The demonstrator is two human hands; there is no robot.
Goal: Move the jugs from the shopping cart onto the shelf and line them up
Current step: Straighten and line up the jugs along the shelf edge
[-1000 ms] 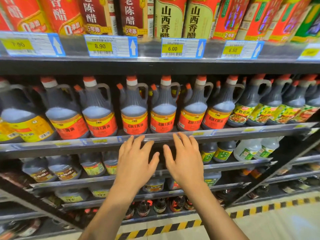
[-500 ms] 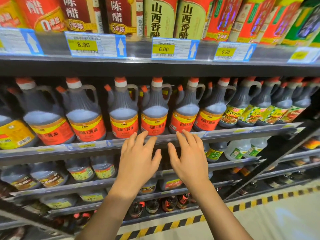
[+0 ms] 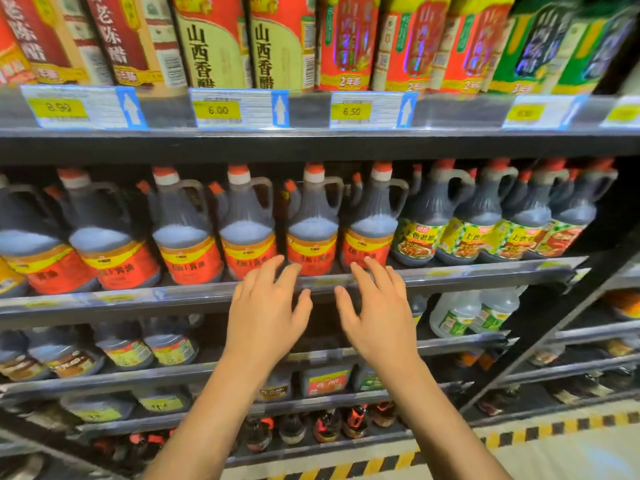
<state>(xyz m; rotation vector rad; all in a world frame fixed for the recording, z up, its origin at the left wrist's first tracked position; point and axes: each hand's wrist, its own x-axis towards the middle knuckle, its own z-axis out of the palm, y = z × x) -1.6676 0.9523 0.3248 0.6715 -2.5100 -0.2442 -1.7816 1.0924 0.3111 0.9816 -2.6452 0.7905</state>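
Overhead, boxed vinegar bottles (image 3: 214, 39) and price tags (image 3: 239, 108) crowd the upper shelf. I see both my left hand (image 3: 265, 311) and right hand (image 3: 375, 315) spread wide, holding nothing, before the red-labelled jugs (image 3: 311, 226) lined on the shelf (image 3: 138, 296). Lower rows blur.

Middle shelf (image 3: 450, 276) front row: 6 red-label jugs (image 3: 313, 251), then 4 green-label jugs (image 3: 420, 237). 2 hands (image 3: 265, 317) in view. Top shelf: 3 readable price tags (image 3: 239, 108) (8.90, 6.00, 6.50), 2 more too blurred. 2 clear jugs (image 3: 453, 315) one shelf down. Lower rows too blurred to count.
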